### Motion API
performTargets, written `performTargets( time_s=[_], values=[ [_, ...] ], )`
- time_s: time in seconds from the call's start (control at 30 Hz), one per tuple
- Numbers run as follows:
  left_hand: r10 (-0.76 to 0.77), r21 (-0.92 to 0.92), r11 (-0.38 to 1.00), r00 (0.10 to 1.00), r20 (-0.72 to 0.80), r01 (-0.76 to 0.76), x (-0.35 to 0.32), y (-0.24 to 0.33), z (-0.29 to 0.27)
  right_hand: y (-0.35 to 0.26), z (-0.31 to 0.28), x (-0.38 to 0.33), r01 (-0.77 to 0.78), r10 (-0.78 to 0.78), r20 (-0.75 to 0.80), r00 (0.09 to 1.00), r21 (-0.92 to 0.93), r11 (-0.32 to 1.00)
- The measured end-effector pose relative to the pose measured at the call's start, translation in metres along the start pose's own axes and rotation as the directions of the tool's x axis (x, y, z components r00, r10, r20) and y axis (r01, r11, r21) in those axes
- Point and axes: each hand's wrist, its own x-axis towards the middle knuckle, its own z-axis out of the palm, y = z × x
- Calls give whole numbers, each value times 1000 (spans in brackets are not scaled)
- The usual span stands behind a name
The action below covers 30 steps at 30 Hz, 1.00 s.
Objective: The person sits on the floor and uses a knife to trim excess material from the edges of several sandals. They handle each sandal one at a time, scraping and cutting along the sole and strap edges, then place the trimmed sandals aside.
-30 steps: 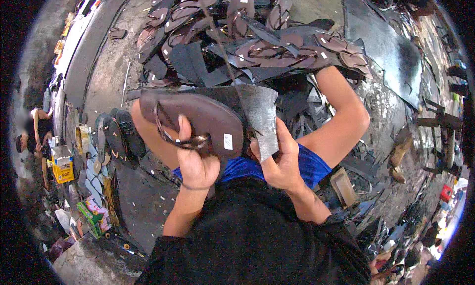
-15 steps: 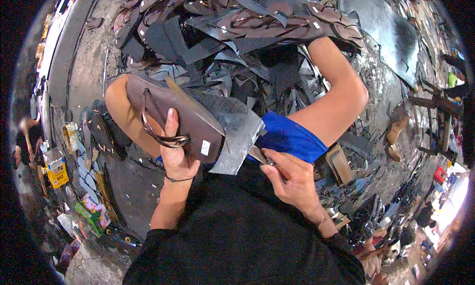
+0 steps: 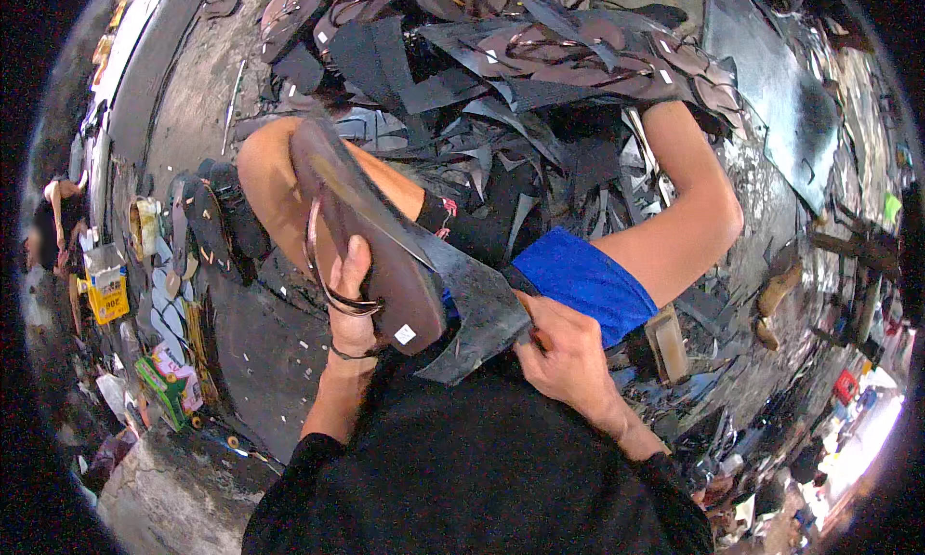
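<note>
At the far left edge of the frame another person (image 3: 50, 229) sits small among a yellow box (image 3: 109, 295) and a green carton (image 3: 166, 382), with dark finished soles (image 3: 198, 229) lined up on the grey concrete floor (image 3: 183, 92).

Moving toward the centre-left, the left hand (image 3: 352, 300) is closed around a brown sandal (image 3: 361, 237), thumb hooked through its curved strap loop, the smooth footbed facing the camera. Since a second ago the sandal has swung from lying level across the lap to standing steeply tilted, toe toward the upper left over the bare knee; it has also come nearer the camera. That turn brings the edge where the oversized grey sole sheet (image 3: 472, 309) overhangs the heel down toward the right hand, which reads as the trimming having worked round to this side.

The sheet is matte, rubbery and rough-cut, jutting out in an angular flap just below centre. The right hand (image 3: 568, 357) is clenched at that flap's edge; something thin seems to sit in the fist (a blade, perhaps, though it is hidden and I cannot tell).

Further right, blue shorts (image 3: 578, 280) cover the thigh, and the upper frame is heaped with dark offcuts and brown sandals (image 3: 540, 64), glossy straps among jagged black scraps.
</note>
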Motion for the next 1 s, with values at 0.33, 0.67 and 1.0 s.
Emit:
performTargets(
  time_s=[0.33, 0.67, 1.0],
  values=[
    [-59, 201, 979, 993, 100, 38, 4, -9, -31, 8, 42, 74, 108, -98, -119, 988, 78, 991],
    [-119, 83, 991, 986, 121, 109, 1, -9, -41, 20, 88, 160, 273, -267, -160, 950, 18, 962],
    [-166, 413, 910, 878, 449, -39, 8, -8, -52, -9, 40, 185, -365, 236, 284, 929, 609, 705]
  ],
)
